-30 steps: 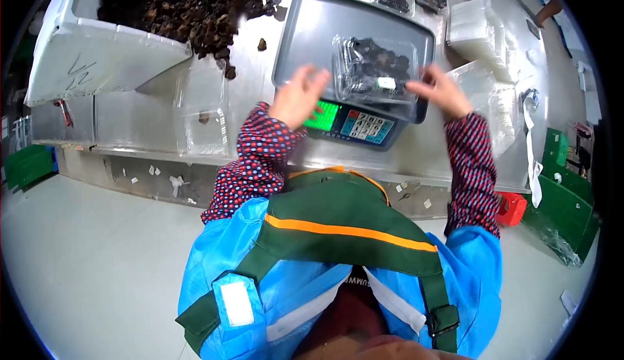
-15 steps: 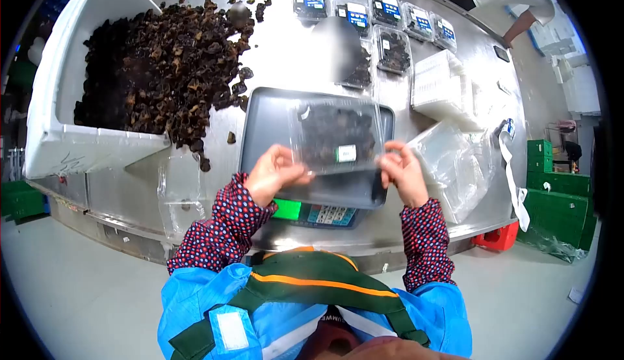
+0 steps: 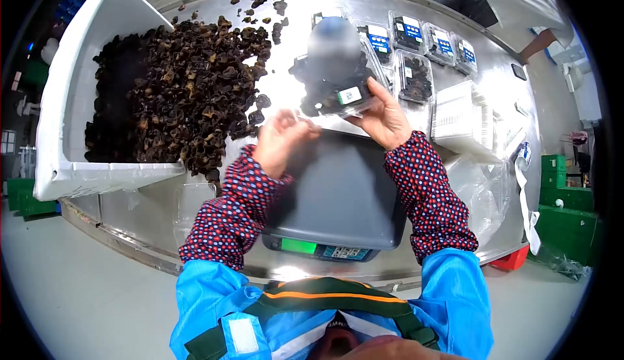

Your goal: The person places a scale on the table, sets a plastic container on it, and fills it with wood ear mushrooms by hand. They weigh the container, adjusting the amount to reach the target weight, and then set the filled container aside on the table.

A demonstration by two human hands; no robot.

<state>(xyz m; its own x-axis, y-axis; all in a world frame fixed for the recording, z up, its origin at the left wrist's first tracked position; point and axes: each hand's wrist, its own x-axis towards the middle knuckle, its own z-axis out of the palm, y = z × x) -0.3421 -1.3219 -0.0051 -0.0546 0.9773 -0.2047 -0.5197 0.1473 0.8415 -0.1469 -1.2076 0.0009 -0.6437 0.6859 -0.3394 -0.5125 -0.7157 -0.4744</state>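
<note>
A clear plastic box (image 3: 351,95) of dark wood ear mushrooms, with a white and green label, is held tilted above the far edge of the scale. My right hand (image 3: 383,118) grips its near right corner, thumb on top and fingers beneath. At the near left corner, my left hand (image 3: 286,138) has its fingers curled in against the box's edge; the exact contact is slightly blurred. Below both hands lies the scale's dark grey tray (image 3: 335,194), with a lit green display (image 3: 299,245) at its front. A round blur covers part of the box.
A white foam box (image 3: 55,132) on its side spills a heap of wood ear mushrooms (image 3: 195,87) at left. Several packed boxes (image 3: 415,77) stand at the back. Stacked white trays (image 3: 458,116) and a plastic bag (image 3: 478,188) lie right. Another person's arm (image 3: 541,45) rests at the far corner.
The filled box has moved away from me, off from over the scale tray, and turned. My right hand has shifted under its corner. The view has moved, uncovering more of the scale.
</note>
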